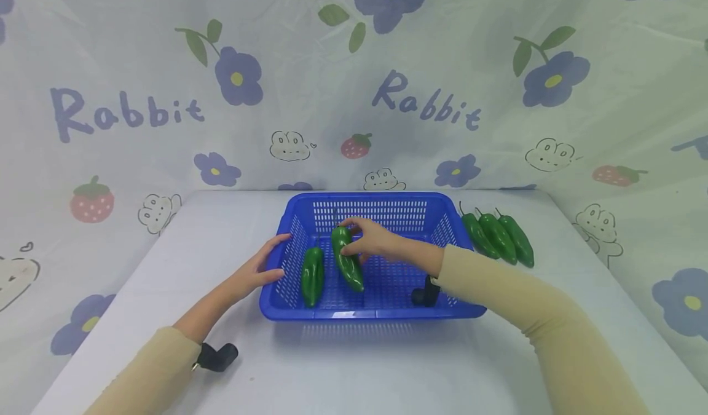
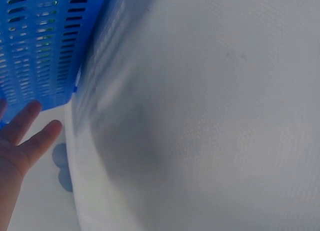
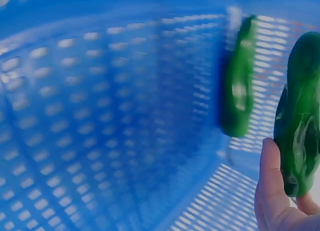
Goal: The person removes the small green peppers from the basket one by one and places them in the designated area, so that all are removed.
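A blue plastic basket (image 1: 365, 315) with slotted walls stands on the white table. Inside it, toward the left, lies one green pepper (image 1: 313, 278), its stem pointing to the back. My right hand (image 1: 370, 241) reaches over the basket and grips a second green pepper (image 1: 348, 261) near its stem end, thumb on one side and fingers on the other. In the right wrist view that held pepper (image 3: 302, 116) is upright beside the thumb. My left hand (image 1: 257, 272) rests at the basket's left rim with its fingers spread.
Three more green peppers (image 1: 498, 238) lie side by side on the table (image 1: 354, 372), right of the basket. A black wrist camera (image 1: 218, 358) is on the left wrist, another (image 1: 426, 293) on the right. Behind the table hangs a printed cloth (image 1: 310, 83).
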The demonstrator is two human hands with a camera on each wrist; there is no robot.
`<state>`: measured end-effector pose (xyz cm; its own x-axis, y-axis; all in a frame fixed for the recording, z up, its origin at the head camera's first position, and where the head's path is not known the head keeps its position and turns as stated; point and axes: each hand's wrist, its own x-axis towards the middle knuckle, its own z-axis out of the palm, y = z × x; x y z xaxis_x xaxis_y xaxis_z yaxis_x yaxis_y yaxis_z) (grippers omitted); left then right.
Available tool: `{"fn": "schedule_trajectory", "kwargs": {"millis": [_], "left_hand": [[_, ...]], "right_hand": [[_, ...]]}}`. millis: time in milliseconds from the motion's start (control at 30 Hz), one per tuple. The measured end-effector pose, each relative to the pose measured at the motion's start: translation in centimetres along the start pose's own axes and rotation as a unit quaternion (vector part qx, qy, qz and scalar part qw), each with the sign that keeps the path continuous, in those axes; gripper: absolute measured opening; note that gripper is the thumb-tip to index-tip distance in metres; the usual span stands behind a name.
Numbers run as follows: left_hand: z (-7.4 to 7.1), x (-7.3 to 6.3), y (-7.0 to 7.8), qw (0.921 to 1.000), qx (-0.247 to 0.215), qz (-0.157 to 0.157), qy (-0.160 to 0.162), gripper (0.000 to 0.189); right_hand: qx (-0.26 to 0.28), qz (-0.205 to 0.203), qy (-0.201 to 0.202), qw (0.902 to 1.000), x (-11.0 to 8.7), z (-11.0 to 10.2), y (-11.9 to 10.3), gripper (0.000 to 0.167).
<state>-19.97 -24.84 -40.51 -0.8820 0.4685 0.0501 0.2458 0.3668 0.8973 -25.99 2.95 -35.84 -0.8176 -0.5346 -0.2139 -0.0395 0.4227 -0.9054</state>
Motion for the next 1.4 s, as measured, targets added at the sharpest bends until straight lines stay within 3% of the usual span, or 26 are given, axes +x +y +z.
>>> {"fn": "schedule_trajectory", "kwargs": {"millis": [200,700,1067,1400], "left_hand": [[0.0,0.1,-0.1,1.0000,-0.003,0.005,-0.003,0.069],[-0.1,0.1,-0.2,0.9999,-0.007,0.007,-0.006,0.069],[0.0,0.0,-0.2,1.0000,0.000,0.001,-0.001,0.069],[0.0,0.1,-0.2,1.0000,0.005,-0.001,0.001,0.068]], "right_hand": [[0.037,-0.018,0.005,0.9991,-1.7,-2.4,-1.5,0.062],[0.047,-0.101,0.047,0.9927,-8.4,-8.9,-3.6,0.062],[0.033,-0.100,0.110,0.9883,-12.1,-12.3,-2.7,0.063],[0.012,-0.114,0.164,0.9798,-14.9,-14.3,-0.9,0.056]]}}
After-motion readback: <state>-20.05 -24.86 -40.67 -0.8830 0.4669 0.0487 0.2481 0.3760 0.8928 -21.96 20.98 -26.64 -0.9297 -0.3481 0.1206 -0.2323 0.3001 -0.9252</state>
